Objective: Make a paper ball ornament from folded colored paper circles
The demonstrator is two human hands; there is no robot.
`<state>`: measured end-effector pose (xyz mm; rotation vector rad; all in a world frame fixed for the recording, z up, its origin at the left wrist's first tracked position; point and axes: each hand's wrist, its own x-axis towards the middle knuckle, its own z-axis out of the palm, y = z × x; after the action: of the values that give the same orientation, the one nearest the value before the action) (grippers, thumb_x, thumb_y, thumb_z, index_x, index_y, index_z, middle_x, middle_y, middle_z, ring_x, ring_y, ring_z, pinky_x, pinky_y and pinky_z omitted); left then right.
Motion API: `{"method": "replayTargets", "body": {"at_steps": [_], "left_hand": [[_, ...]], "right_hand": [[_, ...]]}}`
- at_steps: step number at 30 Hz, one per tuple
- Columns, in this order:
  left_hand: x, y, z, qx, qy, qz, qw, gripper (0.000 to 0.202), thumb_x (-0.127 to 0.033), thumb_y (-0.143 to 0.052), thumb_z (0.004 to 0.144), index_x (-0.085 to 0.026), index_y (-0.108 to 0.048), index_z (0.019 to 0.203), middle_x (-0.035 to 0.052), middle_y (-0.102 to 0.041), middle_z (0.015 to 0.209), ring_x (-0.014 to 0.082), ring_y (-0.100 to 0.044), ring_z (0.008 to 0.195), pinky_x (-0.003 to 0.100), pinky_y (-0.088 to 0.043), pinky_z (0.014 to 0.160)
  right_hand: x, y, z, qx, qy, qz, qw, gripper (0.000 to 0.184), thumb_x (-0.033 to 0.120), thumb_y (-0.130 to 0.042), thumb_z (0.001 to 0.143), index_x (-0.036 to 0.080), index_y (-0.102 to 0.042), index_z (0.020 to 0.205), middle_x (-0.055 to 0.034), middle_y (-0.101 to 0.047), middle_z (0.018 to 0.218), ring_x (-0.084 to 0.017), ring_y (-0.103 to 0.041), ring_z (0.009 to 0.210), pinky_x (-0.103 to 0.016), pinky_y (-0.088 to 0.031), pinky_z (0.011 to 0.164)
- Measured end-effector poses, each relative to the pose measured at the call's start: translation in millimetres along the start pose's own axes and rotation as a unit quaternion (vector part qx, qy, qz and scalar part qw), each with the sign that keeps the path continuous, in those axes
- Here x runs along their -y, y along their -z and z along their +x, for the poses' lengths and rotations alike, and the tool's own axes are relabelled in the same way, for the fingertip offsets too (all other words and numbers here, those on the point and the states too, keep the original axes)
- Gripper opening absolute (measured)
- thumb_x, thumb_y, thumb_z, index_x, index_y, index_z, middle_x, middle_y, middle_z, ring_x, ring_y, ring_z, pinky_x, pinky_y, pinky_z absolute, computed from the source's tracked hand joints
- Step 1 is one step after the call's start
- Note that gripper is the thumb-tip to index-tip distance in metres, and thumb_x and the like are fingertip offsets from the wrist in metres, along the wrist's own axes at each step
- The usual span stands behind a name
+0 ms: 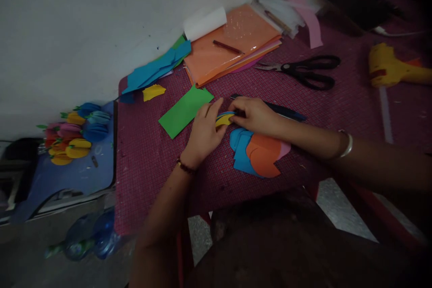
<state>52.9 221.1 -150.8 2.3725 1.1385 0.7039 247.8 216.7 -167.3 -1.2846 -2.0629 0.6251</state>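
Note:
Between my two hands is a small folded paper piece [224, 119], yellow with a blue edge. My left hand [206, 132] pinches its left end, thumb below and fingers above. At its right end, the fingertips of my right hand [253, 114] are closed on it. Just left of my left hand lies a green paper strip [184, 113]. Blue paper cutouts [243, 162] and orange paper cutouts [265, 153] overlap on the table below my right hand. A dark, long tool [286, 111] lies partly hidden behind my right hand.
Black-handled scissors [303, 69] and a yellow glue gun [388, 66] lie on the red table [145, 180]. Orange sheets [232, 40] with a pencil [227, 47] and blue paper [155, 67] are along the wall. Paper ornaments [74, 132] rest on a blue surface at left, bottles [89, 236] below.

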Motion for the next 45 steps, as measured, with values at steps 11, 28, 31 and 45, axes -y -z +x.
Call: {"method": "replayTargets", "body": {"at_steps": [11, 28, 31, 45], "left_hand": [[4.6, -4.6, -11.4, 0.050, 0.062, 0.067, 0.995, 0.008, -0.022, -0.051, 0.091, -0.019, -0.056, 0.086, 0.0049, -0.055, 0.087, 0.0213, -0.053, 0.084, 0.035, -0.047, 0.080], [5.2, -19.0, -12.8, -0.046, 0.092, 0.037, 0.994, 0.079, -0.040, -0.075, 0.075, -0.015, -0.041, 0.142, 0.0202, -0.053, 0.141, 0.0376, -0.047, 0.129, 0.054, -0.032, 0.108], [14.2, -14.9, -9.2, -0.048, 0.072, 0.017, 0.996, 0.044, -0.027, -0.073, 0.076, -0.018, -0.060, 0.117, 0.0115, -0.067, 0.118, 0.0291, -0.059, 0.109, 0.045, -0.041, 0.099], [18.8, -12.5, -11.0, -0.049, 0.053, 0.039, 0.997, 0.007, -0.019, -0.065, 0.083, -0.020, -0.060, 0.077, 0.0015, -0.061, 0.078, 0.0183, -0.055, 0.078, 0.033, -0.044, 0.075]], "right_hand": [[-0.7, -1.1, -2.7, 0.033, 0.036, -0.046, 0.998, 0.004, 0.017, -0.058, 0.082, 0.019, -0.061, 0.084, -0.0059, -0.062, 0.086, -0.021, -0.057, 0.084, -0.032, -0.043, 0.076], [-1.0, -2.7, -0.6, 0.022, 0.018, -0.033, 0.999, 0.017, 0.020, -0.064, 0.078, 0.018, -0.063, 0.095, -0.0070, -0.063, 0.092, -0.022, -0.058, 0.086, -0.034, -0.044, 0.079], [-0.8, -2.1, -2.2, 0.020, 0.014, -0.021, 0.999, 0.025, 0.021, -0.066, 0.077, 0.018, -0.063, 0.101, -0.0070, -0.064, 0.095, -0.023, -0.058, 0.087, -0.035, -0.044, 0.080], [7.5, 14.1, -22.6, -0.034, -0.013, -0.008, 0.999, 0.004, 0.017, -0.059, 0.079, 0.017, -0.062, 0.082, -0.0022, -0.063, 0.078, -0.015, -0.056, 0.070, -0.028, -0.040, 0.066]]}}
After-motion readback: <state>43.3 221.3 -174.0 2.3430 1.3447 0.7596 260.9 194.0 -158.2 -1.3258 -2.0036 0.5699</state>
